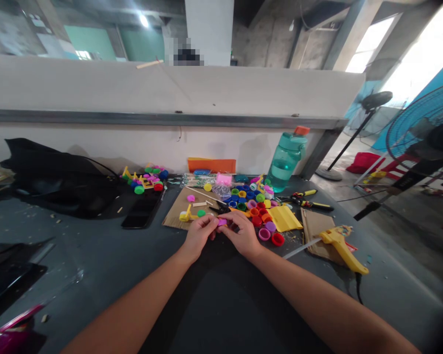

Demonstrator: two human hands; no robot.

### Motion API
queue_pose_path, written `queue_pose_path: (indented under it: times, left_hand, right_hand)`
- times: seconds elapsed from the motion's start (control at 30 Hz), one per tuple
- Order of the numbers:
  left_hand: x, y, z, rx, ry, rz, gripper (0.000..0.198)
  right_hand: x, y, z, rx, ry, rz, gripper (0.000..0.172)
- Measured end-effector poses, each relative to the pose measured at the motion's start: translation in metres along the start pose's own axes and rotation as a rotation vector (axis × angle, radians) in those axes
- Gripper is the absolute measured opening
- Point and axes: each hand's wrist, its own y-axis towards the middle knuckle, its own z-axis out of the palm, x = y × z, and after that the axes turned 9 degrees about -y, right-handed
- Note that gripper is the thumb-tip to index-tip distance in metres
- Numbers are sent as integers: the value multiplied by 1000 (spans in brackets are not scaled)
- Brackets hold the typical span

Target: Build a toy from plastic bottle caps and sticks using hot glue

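The left hand (200, 233) and right hand (245, 234) together pinch a small pinkish-purple plastic piece (222, 222) (partly hidden), seemingly being adjusted; the next move likely calls for steady control

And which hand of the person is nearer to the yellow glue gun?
The right hand. It is to the left of the glue gun, not touching it. The left hand is farther left, beyond the right hand.
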Motion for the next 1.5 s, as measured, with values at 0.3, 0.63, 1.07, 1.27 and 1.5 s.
queue_pose_path:
  times: [0.3, 0.63, 1.07, 1.27, 1.5]
  left_hand:
    - [-1, 0, 2, 9, -27, -35, 28]
    - [2, 0, 0, -29, 41, -27, 31]
    - [2, -1, 0, -40, 112, -4, 30]
    - [4, -1, 0, -35, 137, 8, 28]
    - [4, 0, 0, -50, 140, -4, 28]
  right_hand:
    - [-3, 0, 0, -32, -34, -34, 16]
    - [-3, 0, -1, -49, -68, -41, 18]
    - [-4, -1, 1, -39, 42, 130, 15]
    - [-5, -1, 2, -16, 118, 195, 17]
    - [-9, -2, 4, 18, 122, 237, 19]
